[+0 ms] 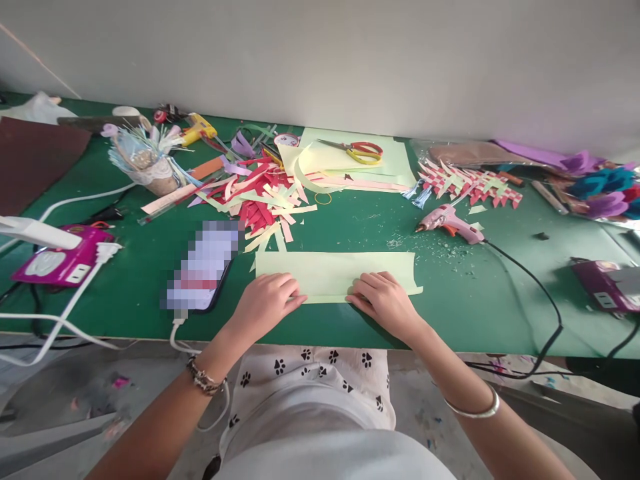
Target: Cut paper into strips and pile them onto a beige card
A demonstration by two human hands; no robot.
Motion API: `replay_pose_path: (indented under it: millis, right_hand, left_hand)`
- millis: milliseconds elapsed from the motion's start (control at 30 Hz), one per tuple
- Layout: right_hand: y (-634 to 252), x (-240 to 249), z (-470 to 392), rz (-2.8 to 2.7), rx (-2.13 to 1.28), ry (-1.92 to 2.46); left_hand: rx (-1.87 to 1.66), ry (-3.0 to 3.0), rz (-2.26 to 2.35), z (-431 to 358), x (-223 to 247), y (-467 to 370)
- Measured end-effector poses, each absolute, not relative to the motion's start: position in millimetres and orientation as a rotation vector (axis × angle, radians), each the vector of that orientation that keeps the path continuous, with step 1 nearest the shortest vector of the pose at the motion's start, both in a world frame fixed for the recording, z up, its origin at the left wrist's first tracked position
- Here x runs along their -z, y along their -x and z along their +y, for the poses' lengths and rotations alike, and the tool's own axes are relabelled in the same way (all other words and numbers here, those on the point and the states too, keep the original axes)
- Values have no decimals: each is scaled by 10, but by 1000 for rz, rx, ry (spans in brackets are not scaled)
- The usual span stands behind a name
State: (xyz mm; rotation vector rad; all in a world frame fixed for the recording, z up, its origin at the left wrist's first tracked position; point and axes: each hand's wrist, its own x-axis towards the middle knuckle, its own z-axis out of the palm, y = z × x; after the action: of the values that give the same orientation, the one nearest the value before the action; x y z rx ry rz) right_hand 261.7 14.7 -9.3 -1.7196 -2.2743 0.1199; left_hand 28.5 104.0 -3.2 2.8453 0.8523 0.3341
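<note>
A pale green sheet of paper (335, 272) lies lengthwise on the green table in front of me. Its near edge is turned up in a narrow fold that runs between my hands. My left hand (267, 301) grips the left part of that edge, thumb below and fingers curled on top. Toward the right end, my right hand (383, 301) pinches the same edge in a like way. The fingertips of both hands press close to the paper and partly cover the fold.
Left of the paper lies a phone (205, 267) on a white cable. Behind it are cut paper strips (263, 193) and scissors (357, 152) on more pale green paper. A pink glue gun (450, 223) with a black cord is at right. Power strips (65, 257) sit at both sides.
</note>
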Motion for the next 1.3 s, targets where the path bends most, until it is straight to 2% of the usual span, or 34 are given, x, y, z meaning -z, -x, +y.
replay_pose_path:
  millis: [667, 800, 967, 1300]
  right_hand:
    - [-2613, 101, 137, -2292, -88, 1719]
    - [-2602, 63, 146, -2328, -72, 1715]
    - [-2595, 53, 168, -2362, -47, 1726]
    - [-2750, 80, 63, -2196, -216, 1706]
  left_hand:
    - [-271, -2863, 1004, 980, 8, 240]
    - [-288, -2997, 1005, 853, -43, 77]
    - [-263, -2935, 696, 560, -36, -422]
    - [-228, -2876, 787, 378, 80, -546]
